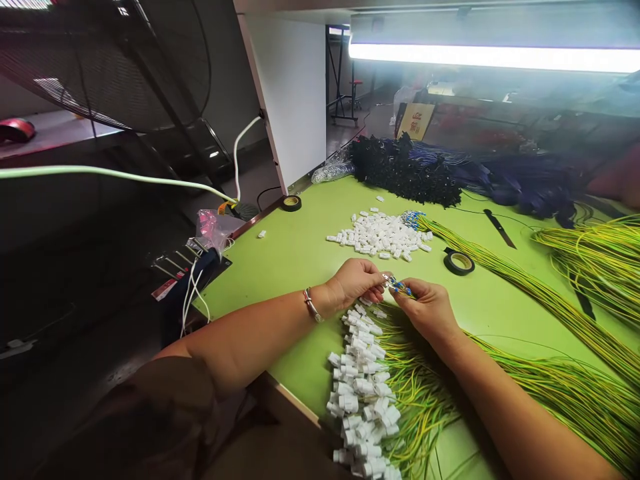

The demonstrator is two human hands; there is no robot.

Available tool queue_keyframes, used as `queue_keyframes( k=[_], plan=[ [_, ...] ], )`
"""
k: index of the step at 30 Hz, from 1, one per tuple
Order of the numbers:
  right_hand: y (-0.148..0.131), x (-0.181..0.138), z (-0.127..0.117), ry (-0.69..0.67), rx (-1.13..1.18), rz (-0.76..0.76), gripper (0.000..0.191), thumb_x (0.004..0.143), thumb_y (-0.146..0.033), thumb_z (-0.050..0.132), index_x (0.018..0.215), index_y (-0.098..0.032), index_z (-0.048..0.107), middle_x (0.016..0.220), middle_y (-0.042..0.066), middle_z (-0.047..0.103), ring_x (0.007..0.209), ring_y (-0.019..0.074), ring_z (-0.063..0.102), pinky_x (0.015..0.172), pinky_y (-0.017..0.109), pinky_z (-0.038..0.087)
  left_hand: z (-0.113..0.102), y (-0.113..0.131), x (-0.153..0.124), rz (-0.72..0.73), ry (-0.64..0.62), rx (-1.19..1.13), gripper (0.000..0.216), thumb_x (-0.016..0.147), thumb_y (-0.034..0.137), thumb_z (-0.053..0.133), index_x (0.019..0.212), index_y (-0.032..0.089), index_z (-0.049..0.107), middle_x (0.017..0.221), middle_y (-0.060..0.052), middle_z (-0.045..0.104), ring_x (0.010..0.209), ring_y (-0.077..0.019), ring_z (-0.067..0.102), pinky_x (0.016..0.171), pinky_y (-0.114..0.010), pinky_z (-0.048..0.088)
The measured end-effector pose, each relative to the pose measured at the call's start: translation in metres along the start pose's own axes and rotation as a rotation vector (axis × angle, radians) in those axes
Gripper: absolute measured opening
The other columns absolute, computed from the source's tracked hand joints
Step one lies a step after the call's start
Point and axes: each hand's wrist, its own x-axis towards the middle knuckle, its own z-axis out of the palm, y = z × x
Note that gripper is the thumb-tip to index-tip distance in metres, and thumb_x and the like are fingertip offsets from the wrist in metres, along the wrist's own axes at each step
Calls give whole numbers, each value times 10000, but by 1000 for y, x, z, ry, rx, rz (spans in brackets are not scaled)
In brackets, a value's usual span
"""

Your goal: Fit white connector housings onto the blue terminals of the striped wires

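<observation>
The person's left hand (354, 283) and right hand (431, 311) meet just above the tabletop (300, 260), toward its front edge. The right hand's fingers are pinched on the blue-tipped wire ends (400, 288). The left hand's fingers are closed on a small pale piece (387, 280) that touches those tips; it is too small to tell what it is. The wires trail under the right wrist into the yellow-green bundle (550, 393).

The work looks like seating the tips into a housing. It probably goes best with the pinch close behind the blue sleeves, so the thin wire does not buckle. The push should run straight along the wire's line, with the left hand only bracing.

Room is tight below the hands. The row of fitted connectors (363, 380) lies just beneath them and runs toward the front edge, where a dropped elbow could sweep some off. Ahead, bare green separates the hands from the loose connector pile (383, 235), which looks an easy reach. A tape roll (459, 263) sits just beyond the right hand, and a second wire bundle (525, 287) crosses behind it, so sideways room there is small. To the left the surface is open as far as its edge.
</observation>
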Motion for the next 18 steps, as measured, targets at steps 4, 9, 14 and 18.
queue_keyframes(
  k=[4,9,14,18],
  plan=[
    [0,2,1,-8,11,1,233,732,-346,590,590,-163,617,529,-12,512,533,110,432,524,232,353,2,0,0,2,18,30,203,859,92,581,666,118,524,508,15,582,409,-72,564,415,-153,441],
    [-1,1,3,-30,9,3,199,725,-316,575,605,-165,625,528,-16,517,533,112,434,526,234,352,6,-1,1,6,57,50,189,830,56,601,669,119,524,482,18,566,406,-86,563,406,-161,445],
    [0,2,2,-25,29,2,196,732,-318,567,643,-163,646,551,-10,536,551,120,453,540,237,368,6,0,1,13,70,50,209,843,25,541,661,122,509,488,17,569,402,-86,563,405,-164,447],
    [0,2,2,-50,25,16,203,729,-329,566,652,-160,647,560,-6,546,557,121,457,551,241,374,5,0,0,13,37,68,235,844,1,508,643,123,497,485,16,562,397,-79,555,403,-155,435]
  ],
)
